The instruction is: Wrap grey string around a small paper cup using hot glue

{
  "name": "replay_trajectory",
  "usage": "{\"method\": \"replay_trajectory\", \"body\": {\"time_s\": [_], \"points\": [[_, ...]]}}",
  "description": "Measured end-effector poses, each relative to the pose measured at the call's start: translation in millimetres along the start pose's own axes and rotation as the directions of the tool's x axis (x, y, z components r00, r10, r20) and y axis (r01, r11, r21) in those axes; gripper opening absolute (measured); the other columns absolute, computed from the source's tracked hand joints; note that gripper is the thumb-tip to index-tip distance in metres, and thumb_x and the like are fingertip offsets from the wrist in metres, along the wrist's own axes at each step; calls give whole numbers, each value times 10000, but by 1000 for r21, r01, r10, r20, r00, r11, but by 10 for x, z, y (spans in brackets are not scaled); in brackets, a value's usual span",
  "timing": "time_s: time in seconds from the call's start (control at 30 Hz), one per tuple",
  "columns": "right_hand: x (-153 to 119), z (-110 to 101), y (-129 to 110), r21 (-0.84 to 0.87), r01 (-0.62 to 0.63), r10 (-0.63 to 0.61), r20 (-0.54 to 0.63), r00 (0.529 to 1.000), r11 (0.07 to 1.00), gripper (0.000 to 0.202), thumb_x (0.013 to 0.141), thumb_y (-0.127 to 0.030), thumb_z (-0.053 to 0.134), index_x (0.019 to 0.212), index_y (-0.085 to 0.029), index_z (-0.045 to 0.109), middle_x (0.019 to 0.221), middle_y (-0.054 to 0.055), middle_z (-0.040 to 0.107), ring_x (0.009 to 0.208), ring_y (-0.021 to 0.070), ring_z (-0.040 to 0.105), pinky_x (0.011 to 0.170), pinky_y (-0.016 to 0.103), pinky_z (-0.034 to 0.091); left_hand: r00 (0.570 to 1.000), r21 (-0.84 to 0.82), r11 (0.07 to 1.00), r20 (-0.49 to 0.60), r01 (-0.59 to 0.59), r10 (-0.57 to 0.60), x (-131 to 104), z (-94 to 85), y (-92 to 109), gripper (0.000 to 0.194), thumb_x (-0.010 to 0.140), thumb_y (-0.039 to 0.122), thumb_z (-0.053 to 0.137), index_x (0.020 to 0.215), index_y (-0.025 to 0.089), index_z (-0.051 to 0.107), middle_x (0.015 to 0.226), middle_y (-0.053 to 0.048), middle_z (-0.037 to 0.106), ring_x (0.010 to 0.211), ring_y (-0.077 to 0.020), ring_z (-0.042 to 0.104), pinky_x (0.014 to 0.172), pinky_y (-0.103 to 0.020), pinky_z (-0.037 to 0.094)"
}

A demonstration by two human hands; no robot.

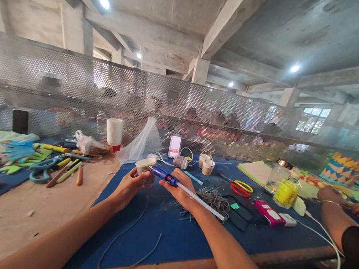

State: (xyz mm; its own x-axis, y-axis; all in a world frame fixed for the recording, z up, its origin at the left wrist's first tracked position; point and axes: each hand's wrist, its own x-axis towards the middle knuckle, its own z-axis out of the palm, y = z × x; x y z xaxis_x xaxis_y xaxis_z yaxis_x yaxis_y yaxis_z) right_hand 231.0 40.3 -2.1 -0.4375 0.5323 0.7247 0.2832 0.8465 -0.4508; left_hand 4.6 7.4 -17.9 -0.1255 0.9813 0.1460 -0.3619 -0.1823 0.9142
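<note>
- Nearest: brown wooden front edge of the bench [177, 267], then a flat dark-blue mat [180, 248] with a loose curl of thin grey cord [153, 249].
- Left grip: left hand [129, 185] closed around a small round cream cup [145, 163], raised over the mat, mouth upward.
- Right grip: right hand [177, 189] holding a slim blue tubular glue gun [160, 173], long translucent-white glue stick [204, 202] trailing from its rear above the wrist. Nozzle end at the cup's right side; contact impossible to tell.
- Just right of the right hand: tangled heap of grey cord [216, 200], partly under the glue stick; farther right, a magenta box [269, 214].
- To the left, on a pinkish-brown board [59, 206]: scissors with blue-grey handles [42, 169], beside slender wooden-handled tools.
- Beyond the hands: red-and-yellow-handled scissors [241, 189], a glass jar of yellow contents [286, 191], two small pale handled cups side by side [207, 166], an upright phone with a lit white screen [175, 146], a tall stack of white paper cups [113, 132].
- Far right: a co-worker's forearm with pale bracelet [335, 213].
- Farthest: grey perforated metal screen [158, 98], blurred heads behind.
</note>
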Motion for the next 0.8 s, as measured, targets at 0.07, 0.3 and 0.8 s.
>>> {"method": "replay_trajectory", "body": {"time_s": [0.07,0.3,0.8], "points": [[1,1,0,-5,2,-2,-3,1000,1000,398,969,-561,702,792,-222,590,823,-13,538,714,144,542,660,271,392,1000,1,1000,12,1,-1,-19,12,15,608,694,388,948,1217,181,718,1154,-122,799,993,-270,778,859,-374,611],[14,-7,-10,-15,-8,8,-8,1000,1000,386,961,-543,717,780,-223,599,818,-7,557,710,147,546,649,271,404,1000,-9,1000,21,-2,2,-34,22,27,575,699,377,943,1192,180,722,1131,-120,804,974,-273,782,850,-371,605],[6,-49,-61,-3,-30,30,-13,999,1000,418,971,-569,690,767,-220,584,802,-14,539,686,139,533,626,266,385,1000,-12,1000,10,8,-8,9,-15,4,628,665,410,963,1208,193,732,1130,-111,808,968,-265,785,868,-380,611]]}}
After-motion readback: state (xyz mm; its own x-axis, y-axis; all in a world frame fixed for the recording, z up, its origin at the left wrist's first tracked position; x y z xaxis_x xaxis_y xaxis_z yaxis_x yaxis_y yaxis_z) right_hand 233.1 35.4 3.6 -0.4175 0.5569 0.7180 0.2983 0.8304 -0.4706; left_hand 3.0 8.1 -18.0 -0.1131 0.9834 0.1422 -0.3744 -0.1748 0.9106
